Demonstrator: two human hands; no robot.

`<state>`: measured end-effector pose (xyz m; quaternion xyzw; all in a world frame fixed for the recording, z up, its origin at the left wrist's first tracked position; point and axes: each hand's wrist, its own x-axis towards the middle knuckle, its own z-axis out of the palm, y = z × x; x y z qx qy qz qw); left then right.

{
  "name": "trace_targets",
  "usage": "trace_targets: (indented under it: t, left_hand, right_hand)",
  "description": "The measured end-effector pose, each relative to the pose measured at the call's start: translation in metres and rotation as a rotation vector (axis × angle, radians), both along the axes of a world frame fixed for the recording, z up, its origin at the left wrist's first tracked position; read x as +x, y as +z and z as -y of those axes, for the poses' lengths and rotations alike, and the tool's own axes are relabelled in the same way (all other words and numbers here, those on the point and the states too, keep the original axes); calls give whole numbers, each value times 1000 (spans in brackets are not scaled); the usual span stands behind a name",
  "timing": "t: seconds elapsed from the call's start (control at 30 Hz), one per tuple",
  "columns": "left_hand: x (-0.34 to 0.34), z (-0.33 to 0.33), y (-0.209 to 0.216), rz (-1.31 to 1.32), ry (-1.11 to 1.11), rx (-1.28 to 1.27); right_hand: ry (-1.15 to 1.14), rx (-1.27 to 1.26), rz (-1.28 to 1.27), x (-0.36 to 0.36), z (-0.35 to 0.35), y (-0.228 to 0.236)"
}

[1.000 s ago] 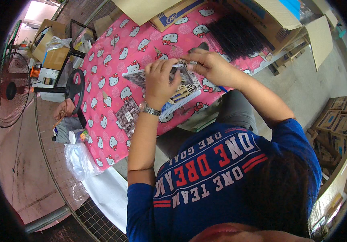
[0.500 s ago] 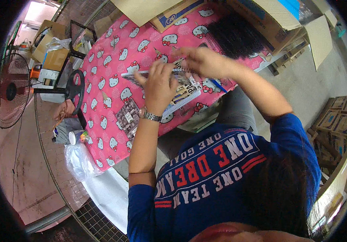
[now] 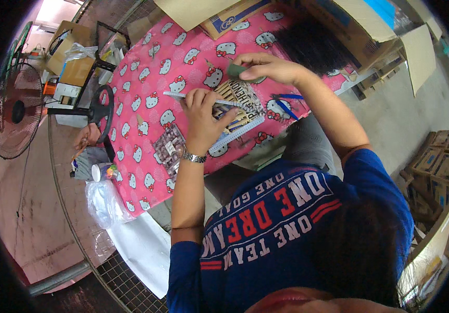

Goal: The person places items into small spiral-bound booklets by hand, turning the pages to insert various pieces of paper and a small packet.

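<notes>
While I look on, the pink patterned tablecloth (image 3: 141,151) fills the upper middle of the frame. Next in size come an open cardboard carton (image 3: 362,47) at upper right and a standing fan (image 3: 18,112) at far left. Against the carton lies a dark bundle of thin strands (image 3: 313,49). Near the frame's centre, a little above it, sit the spiral-bound books (image 3: 237,117), overlapping on the cloth, with a grey-patterned booklet (image 3: 170,148) to their lower left. Over the books' left part lies the left hand (image 3: 202,112), thumb spread from the fingers; I can't tell whether it grips anything. Beyond their upper edge, the right hand (image 3: 266,68) is closed, pinching a small green piece. Right of the books rests a blue-handled tool (image 3: 287,108), its handles apart. Smallest is that green piece (image 3: 235,71), jutting left from the right hand's fingers.
</notes>
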<state>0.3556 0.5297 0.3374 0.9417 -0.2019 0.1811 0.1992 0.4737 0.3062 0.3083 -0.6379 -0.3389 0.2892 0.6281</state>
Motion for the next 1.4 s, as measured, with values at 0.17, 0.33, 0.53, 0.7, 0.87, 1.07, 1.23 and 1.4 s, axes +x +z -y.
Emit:
trace_targets:
  t: [0.17,0.33,0.53,0.7,0.87,1.07,1.23,1.4]
  left_hand:
    - [4,15,3,8,-80,27]
    - [5,18,2,29,-76,-1]
    - [6,16,3,-3,-67,-38]
    - [9,14,3,-1,-68,0]
    - [5,13,4,-54,-84,4]
    - [4,15,2,-17,-74,-72]
    - [15,8,13,-49,-23,-44]
    - [29,-41,6,19,9,22]
  right_hand:
    - [212,-269,280,-11,17,17]
    - [219,-126,96,-25,19,33]
    - [223,-50,75,-27,13,40]
    - [342,318,-316,-31,16,43]
    - [218,118,-106,-26,13,38]
    - [234,30,-55,-21,5,37]
    - [179,-335,203,-7,2,28]
    - [214,123,-131,-9,-18,35]
